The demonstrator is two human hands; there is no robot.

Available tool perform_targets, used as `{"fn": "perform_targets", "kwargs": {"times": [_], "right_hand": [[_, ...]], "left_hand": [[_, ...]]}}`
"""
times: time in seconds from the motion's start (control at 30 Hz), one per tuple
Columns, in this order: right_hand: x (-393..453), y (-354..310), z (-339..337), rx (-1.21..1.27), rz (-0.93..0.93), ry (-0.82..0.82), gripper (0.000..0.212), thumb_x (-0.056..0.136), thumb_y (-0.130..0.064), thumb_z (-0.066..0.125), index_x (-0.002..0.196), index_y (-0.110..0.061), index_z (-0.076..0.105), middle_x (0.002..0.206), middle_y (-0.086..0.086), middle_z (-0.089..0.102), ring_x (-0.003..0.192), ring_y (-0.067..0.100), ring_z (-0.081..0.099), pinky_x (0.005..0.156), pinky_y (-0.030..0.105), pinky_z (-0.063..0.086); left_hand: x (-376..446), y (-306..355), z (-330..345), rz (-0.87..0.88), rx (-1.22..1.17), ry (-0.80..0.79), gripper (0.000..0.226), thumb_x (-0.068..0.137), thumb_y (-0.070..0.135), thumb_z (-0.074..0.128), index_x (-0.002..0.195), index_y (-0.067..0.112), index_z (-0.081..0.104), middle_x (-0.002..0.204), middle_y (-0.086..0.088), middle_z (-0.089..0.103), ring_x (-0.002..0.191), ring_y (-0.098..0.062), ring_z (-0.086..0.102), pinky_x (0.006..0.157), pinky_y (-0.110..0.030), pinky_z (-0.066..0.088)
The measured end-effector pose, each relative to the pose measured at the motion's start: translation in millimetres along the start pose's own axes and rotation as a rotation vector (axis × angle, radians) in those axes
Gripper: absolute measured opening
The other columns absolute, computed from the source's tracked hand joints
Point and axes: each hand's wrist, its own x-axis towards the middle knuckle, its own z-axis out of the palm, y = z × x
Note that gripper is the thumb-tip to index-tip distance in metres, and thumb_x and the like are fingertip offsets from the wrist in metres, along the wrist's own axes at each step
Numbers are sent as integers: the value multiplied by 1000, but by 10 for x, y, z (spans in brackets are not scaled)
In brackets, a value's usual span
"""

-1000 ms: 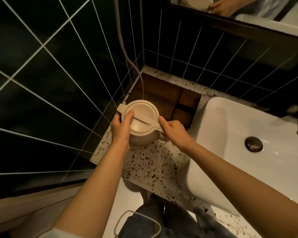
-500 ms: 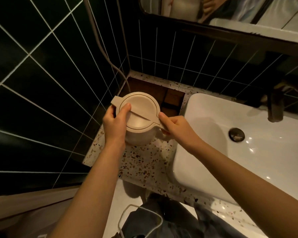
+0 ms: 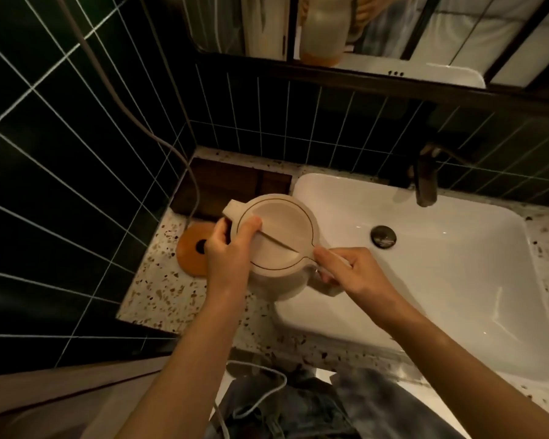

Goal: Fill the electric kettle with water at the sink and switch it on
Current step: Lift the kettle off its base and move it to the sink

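A: Status on the kettle (image 3: 279,239)?

B: Off its base. It's held in the air over the edge where the speckled counter (image 3: 152,289) meets the white sink (image 3: 457,280), upright, lid closed.

A: Who's holding it?

B: Both hands. Right hand (image 3: 346,274) is wrapped round the handle on the sink side, fingers closed on it. Left hand (image 3: 232,251) cups the opposite side near the spout, thumb resting on top of the lid.

A: Base?

B: Round orange base (image 3: 191,251) sits flat on the counter just left of the kettle, partly hidden behind the left hand. A grey cord (image 3: 121,103) runs down the dark tiled wall toward it.

A: Sink state?

B: Basin looks dry; drain plug (image 3: 383,236) near the middle. Dark tap (image 3: 425,182) at the back rim, spout over the basin. Can't tell from here whether any water is running. Kettle is well left of the tap, not under it.

A: Anything else on the counter?

B: Brown wooden tray (image 3: 229,182) in the back corner, behind the kettle.
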Motion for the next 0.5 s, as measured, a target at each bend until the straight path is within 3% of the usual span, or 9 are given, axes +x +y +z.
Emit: {"fn": "perform_targets", "kwargs": {"times": [0.07,0.27,0.5], "right_hand": [[-105,60,-43,44,30,15,47,94,-27,50,48,-16,50,45,-9,45,45,2,44,51,12,39],[-277,176,-70,62,106,44,54,94,-28,50,40,-25,47,41,-10,45,41,1,44,50,12,39],[-339,253,-55,31,99,0,51,92,-32,52,42,-27,46,46,-9,40,44,6,36,51,13,36]], "left_hand": [[-97,-56,42,-21,0,-10,10,87,22,68,96,25,70,88,12,71,86,-9,66,71,-24,53],[-250,-187,72,-85,16,-19,11,85,26,69,94,31,70,100,4,73,98,-19,67,86,-40,55],[-321,-267,55,-83,43,-4,7,87,25,67,90,31,69,95,7,73,94,-17,66,83,-37,54]]}}
